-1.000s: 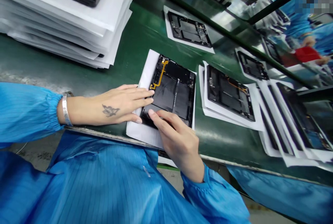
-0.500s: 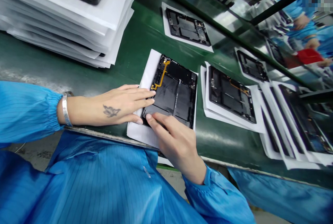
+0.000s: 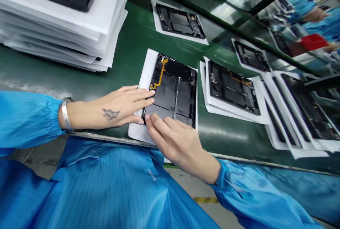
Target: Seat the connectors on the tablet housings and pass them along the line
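An opened tablet (image 3: 167, 96) with a black interior and an orange flex cable (image 3: 160, 76) lies on a white sheet (image 3: 145, 67) before me. My left hand (image 3: 127, 106) is open and flat, its fingertips resting on the tablet's left edge and its thumb on the sheet near the lower-left corner. At that same corner, my right hand (image 3: 175, 135) has its fingers bent and pinched together, touching the tablet. Whatever those fingers may hold is hidden. The right hand covers part of the tablet's near edge.
A tall stack of white sheets (image 3: 106, 27) with a black device on top stands at left. More opened tablets (image 3: 233, 89) on sheets lie right and behind, beside a leaning row of sheeted units (image 3: 278, 112). A dark rail (image 3: 217, 25) crosses behind; co-workers' hands show beyond.
My right fingers have drawn closer together at the tablet's lower-left corner, and the right wrist and forearm have swung rightward. The left hand keeps its place on the edge. The view has shifted slightly.
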{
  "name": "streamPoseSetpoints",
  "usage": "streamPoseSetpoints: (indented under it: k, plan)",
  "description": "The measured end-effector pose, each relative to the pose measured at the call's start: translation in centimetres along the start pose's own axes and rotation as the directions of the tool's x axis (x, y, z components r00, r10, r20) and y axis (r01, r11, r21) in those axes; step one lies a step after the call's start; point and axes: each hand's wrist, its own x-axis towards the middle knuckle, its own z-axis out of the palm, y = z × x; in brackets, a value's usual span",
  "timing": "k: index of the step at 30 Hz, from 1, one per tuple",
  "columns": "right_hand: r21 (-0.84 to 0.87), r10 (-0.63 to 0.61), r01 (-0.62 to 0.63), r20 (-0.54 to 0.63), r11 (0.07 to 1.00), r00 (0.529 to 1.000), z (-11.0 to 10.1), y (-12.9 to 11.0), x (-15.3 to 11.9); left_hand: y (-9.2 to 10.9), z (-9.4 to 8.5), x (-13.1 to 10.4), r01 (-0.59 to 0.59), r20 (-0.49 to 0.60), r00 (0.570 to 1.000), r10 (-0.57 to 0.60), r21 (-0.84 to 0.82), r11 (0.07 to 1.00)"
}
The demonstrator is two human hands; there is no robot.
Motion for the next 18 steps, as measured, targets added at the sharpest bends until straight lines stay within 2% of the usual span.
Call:
streamPoseSetpoints:
  k: [11,14,18]
  plan:
    - [-0.059,-0.065,0.064,-0.009,0.996,0.998,-0.3,0.3,0.4,-0.7,1.5,-0.1,-0.013,-0.015,1.0,0.014,0.05,0.999]
    - [-0.042,-0.049,0.048,-0.03,0.998,0.998,0.1,0.3,0.3,-0.7,1.3,0.0,-0.011,-0.019,1.0,0.012,0.058,0.998]
    - [0.078,0.032,-0.026,-0.081,0.997,0.996,1.7,0.9,-0.4,-0.4,0.2,0.1,-0.012,0.017,1.0,0.011,0.038,0.999]
